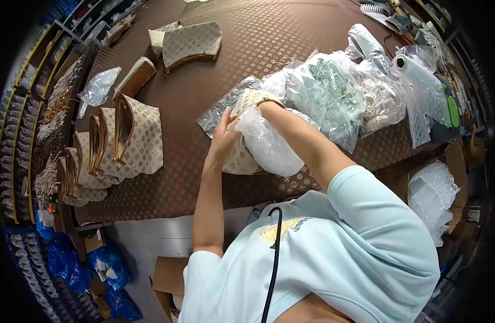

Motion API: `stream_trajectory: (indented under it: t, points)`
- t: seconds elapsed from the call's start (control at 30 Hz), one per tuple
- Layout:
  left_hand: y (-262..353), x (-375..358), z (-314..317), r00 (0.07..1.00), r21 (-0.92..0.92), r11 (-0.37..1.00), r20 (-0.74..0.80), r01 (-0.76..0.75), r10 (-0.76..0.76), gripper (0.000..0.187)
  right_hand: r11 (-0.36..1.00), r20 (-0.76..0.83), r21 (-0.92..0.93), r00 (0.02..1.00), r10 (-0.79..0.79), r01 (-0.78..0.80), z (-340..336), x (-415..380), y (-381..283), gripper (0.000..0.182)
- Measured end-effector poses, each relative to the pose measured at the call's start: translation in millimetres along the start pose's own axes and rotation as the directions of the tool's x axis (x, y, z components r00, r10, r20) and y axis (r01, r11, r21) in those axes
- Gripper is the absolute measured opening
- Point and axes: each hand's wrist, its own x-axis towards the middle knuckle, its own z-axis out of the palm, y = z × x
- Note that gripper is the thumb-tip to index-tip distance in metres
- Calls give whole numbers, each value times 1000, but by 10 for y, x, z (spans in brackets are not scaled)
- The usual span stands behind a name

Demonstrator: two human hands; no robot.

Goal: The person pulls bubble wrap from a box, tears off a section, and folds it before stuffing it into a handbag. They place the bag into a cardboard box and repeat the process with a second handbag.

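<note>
A cream patterned bag [237, 160] lies at the table's near middle, under my two arms. My left hand [224, 134] is at the bag's left side, with its fingers pointing up and partly apart from the thumb. My right hand is hidden inside the bag's opening; only the wrist and forearm [306, 137] show. A bunched clear plastic wrap [269, 144] sits against the bag between my arms. Behind the bag lies a flat clear plastic sheet [218, 114].
Several patterned bags [145, 137] stand in a row on the brown table [188, 188] at left. More bags [192, 43] lie farther back. Plastic-wrapped bundles [328, 91] and a bubble wrap roll [419, 81] are at right. Shelves [16, 134] line the left.
</note>
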Motion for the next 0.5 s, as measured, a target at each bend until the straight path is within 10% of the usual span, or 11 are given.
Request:
stream_trajectory:
  t: [0.13,0.27,0.33,0.4,0.47,0.5]
  points:
    - [-374,-458,341,943,539,796,-11,-275,333,113,960,-191,247,965,180,-130,-356,-746,-172,38]
    - [-424,-206,316,877,691,717,-285,-92,387,92,966,-153,190,967,203,-173,-482,-917,-306,41]
    - [-162,-153,78,901,641,752,-404,155,159,85,822,145,568,988,-51,-41,-306,-829,-217,57]
    - [-390,127,-415,880,558,829,-414,44,232,66,521,313,850,866,-391,-72,-176,-804,-96,77]
    - [-221,193,-705,965,272,961,-238,-46,114,50,607,191,794,960,-205,-28,-519,-1670,-179,96]
    - [-168,235,-725,960,265,963,-255,-43,113,50,645,92,742,924,-370,184,-577,-1911,-56,103]
